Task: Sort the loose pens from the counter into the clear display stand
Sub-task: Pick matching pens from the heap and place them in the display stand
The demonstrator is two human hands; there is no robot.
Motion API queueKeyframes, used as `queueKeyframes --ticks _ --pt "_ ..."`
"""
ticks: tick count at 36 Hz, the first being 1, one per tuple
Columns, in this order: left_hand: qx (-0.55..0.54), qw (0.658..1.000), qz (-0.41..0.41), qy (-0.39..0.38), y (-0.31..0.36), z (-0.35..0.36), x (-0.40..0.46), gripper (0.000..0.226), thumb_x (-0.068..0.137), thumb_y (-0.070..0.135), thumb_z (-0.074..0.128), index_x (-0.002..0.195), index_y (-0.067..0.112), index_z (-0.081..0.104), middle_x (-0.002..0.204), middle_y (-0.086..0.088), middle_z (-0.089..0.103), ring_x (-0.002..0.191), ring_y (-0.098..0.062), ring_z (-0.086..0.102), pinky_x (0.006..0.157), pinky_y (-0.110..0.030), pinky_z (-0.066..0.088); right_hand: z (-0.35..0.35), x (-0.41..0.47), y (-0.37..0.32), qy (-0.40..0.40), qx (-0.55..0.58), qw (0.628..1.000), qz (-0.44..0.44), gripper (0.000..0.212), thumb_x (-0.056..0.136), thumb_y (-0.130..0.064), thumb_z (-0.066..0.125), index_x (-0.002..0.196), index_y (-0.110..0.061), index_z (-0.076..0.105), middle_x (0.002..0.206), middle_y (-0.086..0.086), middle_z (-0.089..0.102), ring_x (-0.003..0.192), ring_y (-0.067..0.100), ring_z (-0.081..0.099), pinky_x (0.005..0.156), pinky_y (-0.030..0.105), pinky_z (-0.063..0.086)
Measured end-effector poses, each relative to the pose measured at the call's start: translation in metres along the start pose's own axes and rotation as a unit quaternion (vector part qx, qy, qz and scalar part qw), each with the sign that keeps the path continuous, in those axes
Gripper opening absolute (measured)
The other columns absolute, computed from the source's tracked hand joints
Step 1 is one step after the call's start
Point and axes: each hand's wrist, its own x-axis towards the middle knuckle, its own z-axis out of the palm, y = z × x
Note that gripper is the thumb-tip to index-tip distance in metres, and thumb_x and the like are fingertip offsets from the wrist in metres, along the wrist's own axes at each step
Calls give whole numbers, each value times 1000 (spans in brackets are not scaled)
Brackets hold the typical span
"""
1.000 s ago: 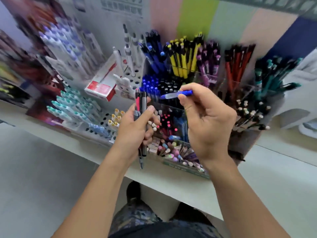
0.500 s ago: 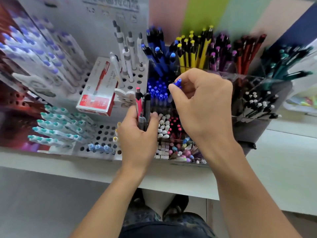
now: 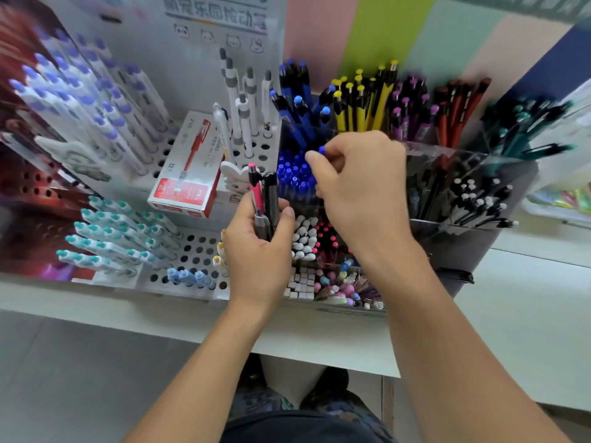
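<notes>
Head view showed a red pen box (image 3: 188,167) leaning at ten o'clock on the white surface (image 3: 518,318). At centre, the left hand (image 3: 257,251) gripped upright pens (image 3: 263,199), one pink, the others dark, fingers curled around them. At one o'clock from it, the right hand (image 3: 361,190) pinched a blue pen (image 3: 321,150) above the blue-capped compartment of the clear display stand (image 3: 454,155).

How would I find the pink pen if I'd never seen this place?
Look at the left hand, raised before the clear display stand. It holds a small bunch of pens upright. The pink pen is the leftmost; its neighbours are black or grey.
</notes>
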Motion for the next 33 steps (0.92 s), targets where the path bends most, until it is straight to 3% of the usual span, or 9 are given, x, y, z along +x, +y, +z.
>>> queueKeyframes --ticks 4,9,12,15,20,24,28,31,33 --pt "-12 1000 -5 -2 4 -2 4 17 95 18 67 94 35 62 76 -9 59 58 -22 49 53 -46 46 0 11 2 -65 -51 997 8 21 93 -38 72 84 -19 74 76 1 67 71 17 66 70 30 57" --pt "-72 991 -63 -91 9 -5 1 15 97 18 63 98 30 54 78 -9 54 52 -21 41 46 -32 37 -2 2 7 -60 -52 997 -22 9 95 -26 70 102 -21 70 89 3 69 82 22 66 77 39 58" --pt "-164 960 -157 -165 16 -8 -1 11 100 8 54 98 18 51 71 -6 53 41 -14 32 36 -21 26 0 -5 10 -45 -16 998 -44 14 99 -27 65 92 -15 68 80 1 67 76 22 65 73 43 56" --pt "-255 909 -236 -230 20 -14 2 7 92 16 57 96 16 52 69 0 56 39 -7 34 33 -16 25 -2 -6 12 -81 -73 993 -52 18 100 -28 62 95 -15 72 88 3 68 85 24 64 79 44 55" --pt "-296 870 -273 -284 24 -23 8 21 90 22 55 107 12 59 70 -2 55 40 -7 43 31 -15 31 -10 -5 14 -113 -100 986 -70 20 101 -28 59 96 -17 75 88 4 70 83 25 66 77 42 57" --pt "-200 901 -220 -317 26 -19 6 20 86 22 64 105 16 63 67 -6 59 42 -12 50 35 -19 39 -27 -20 29 -74 79 992 -61 30 100 -28 59 80 -14 75 66 -1 67 60 16 63 64 39 54" --pt "-126 909 -183 -352 34 -3 -3 12 86 14 68 95 13 61 64 -8 64 41 -13 54 34 -21 42 -37 -35 43 -158 293 941 54 25 92 -27 74 77 -7 77 57 3 65 51 9 53 49 30 46" --pt "-88 916 -160 -357 37 14 -9 21 87 25 65 97 7 61 62 -6 64 39 -12 52 33 -21 40 -43 -39 62 -160 369 906 130 33 92 -20 73 79 11 67 52 8 50 41 11 39 40 19 31" --pt "-69 921 -154 -351 37 23 -13 31 91 34 58 98 4 60 62 -7 63 36 -13 47 33 -20 36 -53 -42 74 -127 409 890 155 30 94 -19 69 82 8 65 58 11 53 45 16 44 39 19 34"
